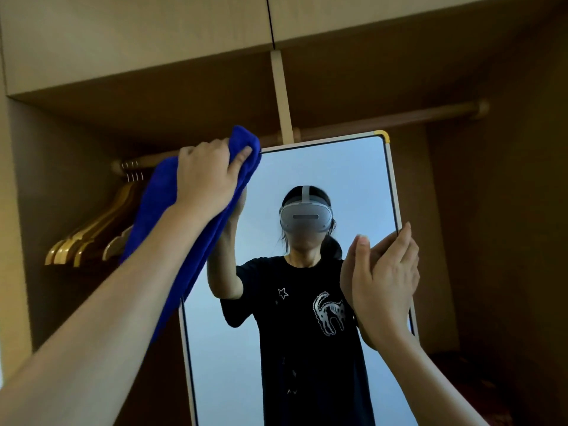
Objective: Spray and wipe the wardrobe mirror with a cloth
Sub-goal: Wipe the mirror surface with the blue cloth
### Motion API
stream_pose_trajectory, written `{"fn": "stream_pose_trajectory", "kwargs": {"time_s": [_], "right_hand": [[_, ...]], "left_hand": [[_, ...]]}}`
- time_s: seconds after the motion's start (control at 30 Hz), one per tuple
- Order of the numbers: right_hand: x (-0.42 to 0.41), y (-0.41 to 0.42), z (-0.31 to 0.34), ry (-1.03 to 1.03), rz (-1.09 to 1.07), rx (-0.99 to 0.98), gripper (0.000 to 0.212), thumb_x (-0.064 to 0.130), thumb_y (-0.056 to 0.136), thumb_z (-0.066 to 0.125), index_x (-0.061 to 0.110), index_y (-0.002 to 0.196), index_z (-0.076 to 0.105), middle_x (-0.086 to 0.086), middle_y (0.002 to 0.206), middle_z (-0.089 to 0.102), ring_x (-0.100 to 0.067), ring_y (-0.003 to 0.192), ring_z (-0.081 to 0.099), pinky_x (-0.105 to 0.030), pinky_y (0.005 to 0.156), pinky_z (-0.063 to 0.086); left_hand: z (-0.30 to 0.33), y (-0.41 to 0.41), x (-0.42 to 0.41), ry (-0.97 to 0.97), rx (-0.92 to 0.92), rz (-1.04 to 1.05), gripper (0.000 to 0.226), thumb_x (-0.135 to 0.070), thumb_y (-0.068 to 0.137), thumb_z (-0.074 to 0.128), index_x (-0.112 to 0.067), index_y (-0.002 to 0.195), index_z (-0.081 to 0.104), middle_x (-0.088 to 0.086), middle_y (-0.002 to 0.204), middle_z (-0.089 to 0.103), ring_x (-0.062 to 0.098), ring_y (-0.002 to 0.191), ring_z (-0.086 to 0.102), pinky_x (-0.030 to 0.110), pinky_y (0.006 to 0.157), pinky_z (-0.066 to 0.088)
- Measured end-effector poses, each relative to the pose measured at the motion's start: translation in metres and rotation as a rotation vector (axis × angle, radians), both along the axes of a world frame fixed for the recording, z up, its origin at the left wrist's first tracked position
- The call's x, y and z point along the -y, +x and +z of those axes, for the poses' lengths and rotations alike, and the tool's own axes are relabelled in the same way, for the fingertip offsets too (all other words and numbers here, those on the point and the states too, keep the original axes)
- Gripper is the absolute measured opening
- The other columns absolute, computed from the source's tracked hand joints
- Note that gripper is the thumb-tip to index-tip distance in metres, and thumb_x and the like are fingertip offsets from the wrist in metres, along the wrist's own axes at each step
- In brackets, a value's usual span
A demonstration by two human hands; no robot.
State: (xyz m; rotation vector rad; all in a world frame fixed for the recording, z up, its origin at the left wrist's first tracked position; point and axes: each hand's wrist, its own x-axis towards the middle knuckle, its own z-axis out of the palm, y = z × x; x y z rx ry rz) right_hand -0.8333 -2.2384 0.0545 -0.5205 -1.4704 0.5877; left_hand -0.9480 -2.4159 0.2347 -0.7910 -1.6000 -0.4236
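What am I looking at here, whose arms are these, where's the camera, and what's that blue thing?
There is one picture, taken by a camera worn on a person's head, so the arms reaching forward are their own. They face a tall mirror standing inside a wooden wardrobe, and the figure in the glass is their reflection. The left hand grips a blue cloth against the mirror's top left corner. The right hand is open at the mirror's right edge, seemingly steadying it. Wooden hangers hang on the clothes rail behind. No spray bottle is visible.
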Motion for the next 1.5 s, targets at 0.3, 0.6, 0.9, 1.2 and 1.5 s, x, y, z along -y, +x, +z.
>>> {"fn": "stream_pose_trajectory", "kwargs": {"time_s": [0.3,0.6,0.9,1.2,1.5], "right_hand": [[-0.001,0.005,-0.003,0.002,0.035,0.017,0.078,0.055,0.095,0.032,0.010,0.154,0.008,-0.013,0.155,0.025,-0.026,0.143,0.024,-0.040,0.116,0.020],[-0.005,0.011,-0.003,-0.009,0.076,0.071,0.078,0.057,0.095,0.029,0.014,0.155,0.005,-0.009,0.156,0.026,-0.023,0.142,0.027,-0.037,0.116,0.021],[0.000,0.015,-0.004,0.005,0.115,0.080,0.074,0.050,0.096,0.028,0.015,0.155,0.003,-0.005,0.155,0.026,-0.020,0.141,0.028,-0.037,0.117,0.025],[-0.007,0.026,0.003,0.005,0.211,-0.001,0.078,0.063,0.090,0.014,0.022,0.156,0.003,0.001,0.159,0.019,-0.014,0.144,0.022,-0.041,0.116,0.030],[0.012,0.015,0.040,0.507,-0.094,0.163,0.066,0.008,0.096,0.042,0.001,0.154,0.010,-0.016,0.162,0.009,-0.025,0.150,0.003,-0.040,0.123,0.011]], "left_hand": [[-0.027,0.036,-0.084,0.205,-0.094,-0.042,0.051,-0.046,0.100,0.033,-0.008,0.101,0.067,0.007,0.097,0.071,0.026,0.092,0.064,0.039,0.090,0.043],[-0.010,0.076,-0.144,0.059,-0.079,-0.234,0.051,-0.047,0.101,0.027,-0.012,0.091,0.063,0.004,0.085,0.068,0.023,0.083,0.063,0.036,0.086,0.041],[-0.004,0.094,-0.165,-0.089,-0.094,-0.154,0.049,-0.048,0.102,0.026,-0.014,0.098,0.062,0.003,0.095,0.067,0.021,0.092,0.060,0.034,0.089,0.037],[-0.017,0.088,-0.162,0.010,-0.081,-0.046,0.064,-0.064,0.094,0.029,-0.011,0.110,0.062,0.007,0.103,0.067,0.026,0.100,0.059,0.041,0.097,0.037],[0.001,0.083,-0.131,-0.277,0.183,-0.336,0.051,-0.031,0.102,0.018,-0.017,0.150,0.030,0.002,0.146,0.045,0.022,0.135,0.035,0.040,0.114,0.014]]}}
